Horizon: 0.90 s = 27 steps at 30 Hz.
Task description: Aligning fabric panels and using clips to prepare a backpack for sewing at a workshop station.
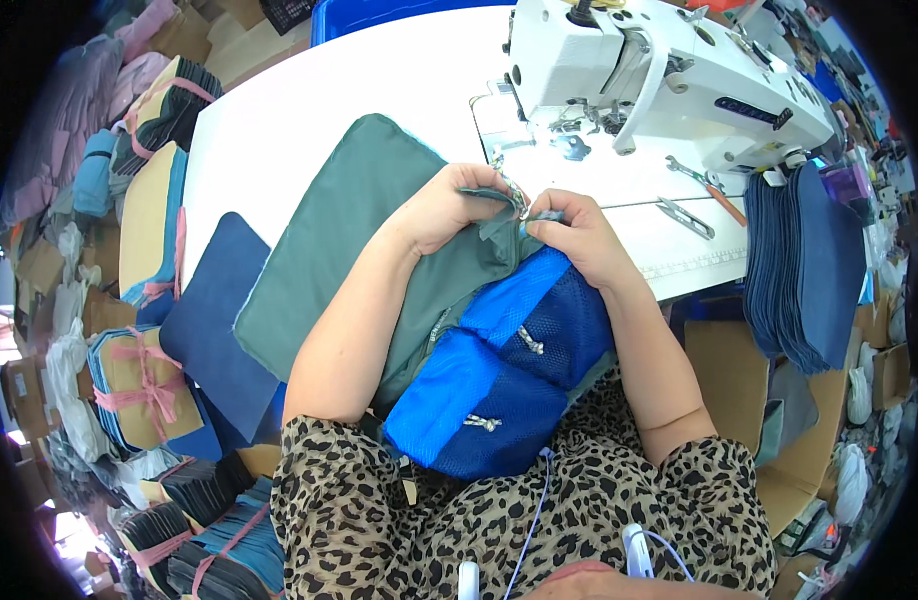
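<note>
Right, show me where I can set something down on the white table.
The white table is bare between the green fabric, far edge and sewing machine. It's crowded right of the right hand: thread snips, orange-handled tool, stacked navy panels.

A white table [279, 120] holds a sewing machine [704, 85] and metal snips [687, 217] upper right, and green cloth [364, 190] near the middle.

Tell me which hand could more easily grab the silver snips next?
Probably the right hand: it's nearer the silver snips, which lie to its right. The left hand is farther away. Both are pinching the fabric, so the right would need to let go first.
</note>
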{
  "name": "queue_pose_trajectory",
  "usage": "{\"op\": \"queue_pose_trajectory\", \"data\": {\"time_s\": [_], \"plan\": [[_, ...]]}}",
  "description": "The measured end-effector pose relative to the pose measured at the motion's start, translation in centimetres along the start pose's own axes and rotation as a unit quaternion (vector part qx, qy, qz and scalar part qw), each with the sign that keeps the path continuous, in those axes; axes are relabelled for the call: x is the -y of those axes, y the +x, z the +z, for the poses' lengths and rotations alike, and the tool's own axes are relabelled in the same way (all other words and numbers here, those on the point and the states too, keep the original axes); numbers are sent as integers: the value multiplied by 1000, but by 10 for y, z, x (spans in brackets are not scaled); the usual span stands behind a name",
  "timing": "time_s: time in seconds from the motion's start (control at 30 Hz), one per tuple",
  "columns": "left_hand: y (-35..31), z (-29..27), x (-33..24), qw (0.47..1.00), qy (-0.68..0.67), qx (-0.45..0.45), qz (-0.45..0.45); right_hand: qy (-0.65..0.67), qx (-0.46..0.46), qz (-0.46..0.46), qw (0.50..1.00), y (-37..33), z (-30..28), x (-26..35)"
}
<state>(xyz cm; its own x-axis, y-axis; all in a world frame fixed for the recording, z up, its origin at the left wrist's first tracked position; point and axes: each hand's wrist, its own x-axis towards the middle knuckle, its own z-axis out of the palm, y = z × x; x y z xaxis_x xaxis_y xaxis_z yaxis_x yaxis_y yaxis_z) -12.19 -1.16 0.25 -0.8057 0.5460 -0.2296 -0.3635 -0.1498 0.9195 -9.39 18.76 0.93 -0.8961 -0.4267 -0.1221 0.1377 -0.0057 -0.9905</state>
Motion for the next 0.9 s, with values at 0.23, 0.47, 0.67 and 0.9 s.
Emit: {"op": "queue_pose_trajectory", "data": {"time_s": [0.23, 0.47, 0.67, 0.9], "plan": [[0, -2, 2, 999, 49, 3, 9, -18, 8, 11, 1000, 0, 0, 4], [-1, 9, -10, 993, 119, -16, 15, -48, -2, 2, 999, -1, -4, 3], [-10, 0, -9, 991, 123, -30, 43, -113, -12, -6, 994, 3, 6, 5], [-1, 3, -9, 950, 260, 11, 174, -82, -31, 13, 996, -3, -4, 1]]}}
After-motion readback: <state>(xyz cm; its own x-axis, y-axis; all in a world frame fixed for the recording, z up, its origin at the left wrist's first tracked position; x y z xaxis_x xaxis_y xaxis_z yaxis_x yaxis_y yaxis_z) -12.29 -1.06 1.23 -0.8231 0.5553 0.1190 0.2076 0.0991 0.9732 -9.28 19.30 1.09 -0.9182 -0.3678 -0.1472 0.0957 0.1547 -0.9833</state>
